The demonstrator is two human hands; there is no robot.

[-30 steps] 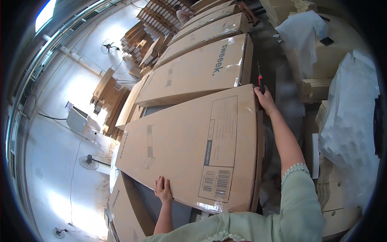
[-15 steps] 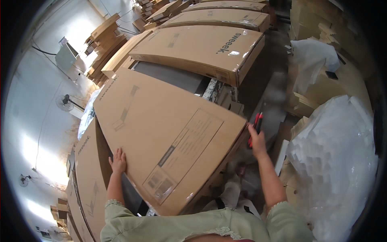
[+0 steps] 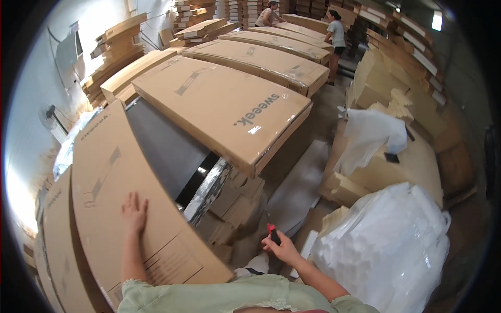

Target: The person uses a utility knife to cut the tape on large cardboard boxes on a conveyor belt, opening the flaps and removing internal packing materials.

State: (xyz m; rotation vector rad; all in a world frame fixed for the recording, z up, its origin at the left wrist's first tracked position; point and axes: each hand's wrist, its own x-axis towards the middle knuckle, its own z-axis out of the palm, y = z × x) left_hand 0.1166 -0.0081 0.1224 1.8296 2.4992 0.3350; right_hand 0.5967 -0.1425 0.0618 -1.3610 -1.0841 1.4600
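Observation:
A large flat cardboard box (image 3: pixel 151 208) lies at my left, tilted across the view. My left hand (image 3: pixel 135 216) rests flat on its top with the fingers spread. In my right hand (image 3: pixel 283 250) is a red and black utility knife (image 3: pixel 274 233), its tip pointing away from me. That hand is held apart from the box, over the gap at the right. Beyond the near box lies another flat box (image 3: pixel 224 104), and a dark grey flat surface (image 3: pixel 164 143) shows between the two.
More flat boxes (image 3: pixel 261 57) line up toward the back, where two people (image 3: pixel 336 39) stand. Another box (image 3: pixel 57 235) leans at far left. At right are a bundle of white foam in clear plastic (image 3: pixel 381 245), a white sheet (image 3: pixel 370 135) and stacked cardboard (image 3: pixel 376 78).
The near box has shifted left with my left hand on it. My right hand has come off its right edge, still holding the knife. The view has tilted up toward the back.

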